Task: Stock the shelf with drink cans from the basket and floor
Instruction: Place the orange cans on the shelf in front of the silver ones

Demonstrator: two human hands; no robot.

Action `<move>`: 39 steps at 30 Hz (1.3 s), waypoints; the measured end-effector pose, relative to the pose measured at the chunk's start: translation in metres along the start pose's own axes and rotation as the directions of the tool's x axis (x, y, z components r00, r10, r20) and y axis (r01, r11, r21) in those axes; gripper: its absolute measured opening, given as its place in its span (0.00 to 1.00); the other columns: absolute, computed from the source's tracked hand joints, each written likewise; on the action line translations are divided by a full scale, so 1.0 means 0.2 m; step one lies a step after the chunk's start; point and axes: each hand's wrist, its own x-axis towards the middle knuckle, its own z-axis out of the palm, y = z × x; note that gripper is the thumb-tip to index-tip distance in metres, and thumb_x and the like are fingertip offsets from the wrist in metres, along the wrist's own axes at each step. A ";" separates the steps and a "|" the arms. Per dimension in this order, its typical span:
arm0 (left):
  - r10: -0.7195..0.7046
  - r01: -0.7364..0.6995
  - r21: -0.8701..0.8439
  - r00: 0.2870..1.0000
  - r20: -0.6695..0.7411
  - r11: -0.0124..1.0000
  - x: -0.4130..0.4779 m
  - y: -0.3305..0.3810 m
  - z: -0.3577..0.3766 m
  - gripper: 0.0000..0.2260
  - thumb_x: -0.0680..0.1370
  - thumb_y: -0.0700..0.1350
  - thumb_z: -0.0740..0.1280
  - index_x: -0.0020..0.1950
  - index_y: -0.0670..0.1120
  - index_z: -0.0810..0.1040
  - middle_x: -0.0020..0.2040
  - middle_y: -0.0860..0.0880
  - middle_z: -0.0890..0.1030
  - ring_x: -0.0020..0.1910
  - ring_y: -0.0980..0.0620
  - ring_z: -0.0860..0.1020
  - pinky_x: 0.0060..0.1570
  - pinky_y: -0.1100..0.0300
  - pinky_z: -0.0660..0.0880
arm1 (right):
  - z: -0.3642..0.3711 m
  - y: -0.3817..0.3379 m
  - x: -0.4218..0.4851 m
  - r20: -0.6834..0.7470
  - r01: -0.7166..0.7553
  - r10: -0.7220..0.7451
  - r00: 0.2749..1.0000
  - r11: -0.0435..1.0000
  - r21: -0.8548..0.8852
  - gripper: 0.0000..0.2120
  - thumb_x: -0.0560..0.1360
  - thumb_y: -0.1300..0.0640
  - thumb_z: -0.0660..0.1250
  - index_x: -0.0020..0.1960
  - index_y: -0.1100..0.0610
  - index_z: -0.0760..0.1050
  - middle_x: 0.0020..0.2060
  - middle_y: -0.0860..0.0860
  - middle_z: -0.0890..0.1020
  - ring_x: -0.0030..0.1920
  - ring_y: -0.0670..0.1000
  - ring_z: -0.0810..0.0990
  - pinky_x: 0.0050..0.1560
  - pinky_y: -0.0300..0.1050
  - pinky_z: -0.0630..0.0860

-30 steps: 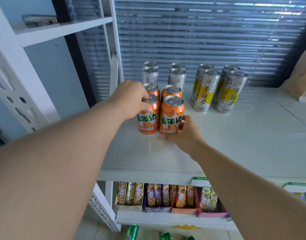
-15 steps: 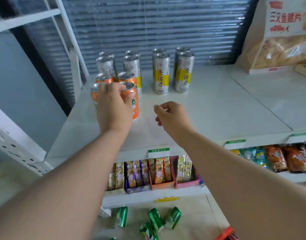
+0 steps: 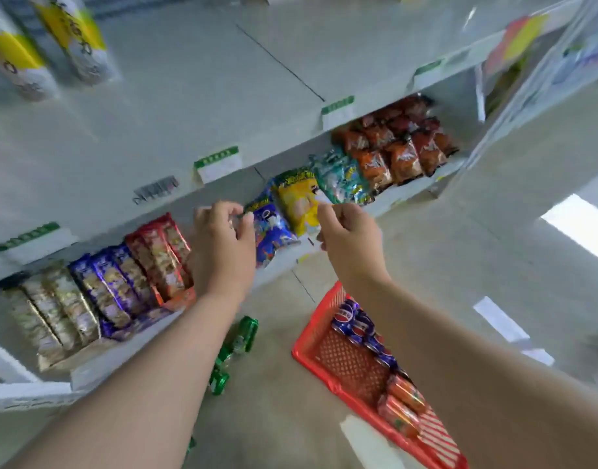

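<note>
Both hands hang in mid-air in front of the shelf edge, holding nothing. My left hand (image 3: 223, 247) and my right hand (image 3: 350, 240) have loosely curled fingers. Below my right arm a red basket (image 3: 319, 328) stands on the floor with blue cans (image 3: 353, 321) and orange cans (image 3: 404, 399) lying in it. Green cans (image 3: 238, 341) lie on the floor under my left forearm. Two tall silver-and-yellow cans (image 3: 79, 38) stand on the white shelf (image 3: 175, 106) at the top left. The view is tilted and blurred.
The lower shelf holds rows of biscuit packs (image 3: 98, 292) on the left and snack bags (image 3: 389, 150) on the right. Green-and-white price tags (image 3: 218, 164) line the shelf edge. A grey floor (image 3: 460, 272) lies to the right of the basket.
The view has swung down and right, off the orange cans on the shelf toward the floor and basket. My left hand has let go of the orange can; both hands have dropped below the shelf edge.
</note>
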 end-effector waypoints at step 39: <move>-0.378 -0.101 0.380 0.038 0.925 0.919 -1.50 -0.77 2.58 0.37 0.69 0.65 0.68 0.65 0.37 0.72 0.64 0.41 0.77 0.61 0.41 0.75 0.61 0.53 0.71 | -0.35 2.82 -0.33 -0.365 -0.941 0.879 0.306 0.338 0.025 0.15 0.76 0.55 0.64 0.61 0.59 0.73 0.58 0.57 0.79 0.59 0.59 0.77 0.61 0.54 0.73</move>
